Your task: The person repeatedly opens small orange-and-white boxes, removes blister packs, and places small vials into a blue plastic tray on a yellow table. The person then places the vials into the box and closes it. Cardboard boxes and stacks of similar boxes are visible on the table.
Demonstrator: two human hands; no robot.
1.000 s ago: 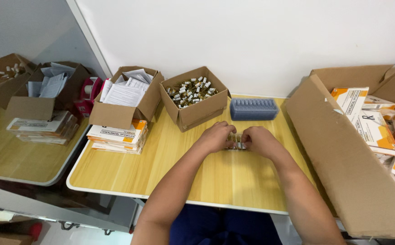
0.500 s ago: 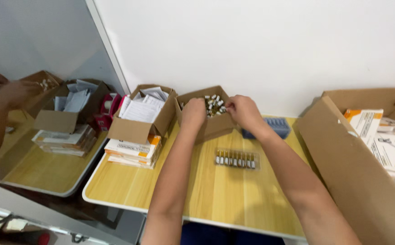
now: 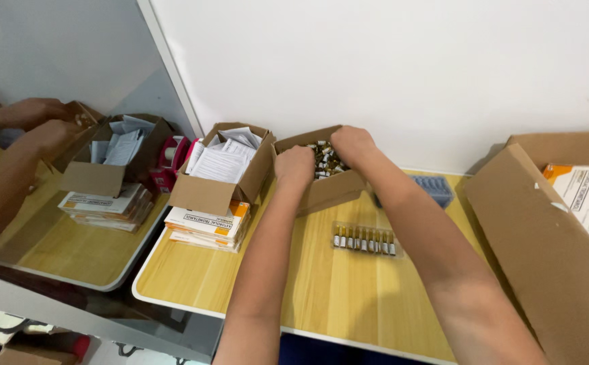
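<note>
Setting: wooden table with a white edge, set against a white wall; a mirror panel at the left repeats part of the scene.
Head view, vial box: small open cardboard box seen at the back of the table, filled with small amber vials.
Head view, left hand: left hand laid over the box's near-left rim, fingers curled down into the vials; whether anything is gripped cannot be told.
Head view, right hand: right hand placed over the box's far side, fingers bent into the contents; grip cannot be told.
Head view, tray: clear tray of vials lying on the table between the forearms, untouched.
Head view, surroundings: box of leaflets noted left of the vial box, resting on stacked flat cartons; blue trays behind the right forearm; large carton at the right.
</note>
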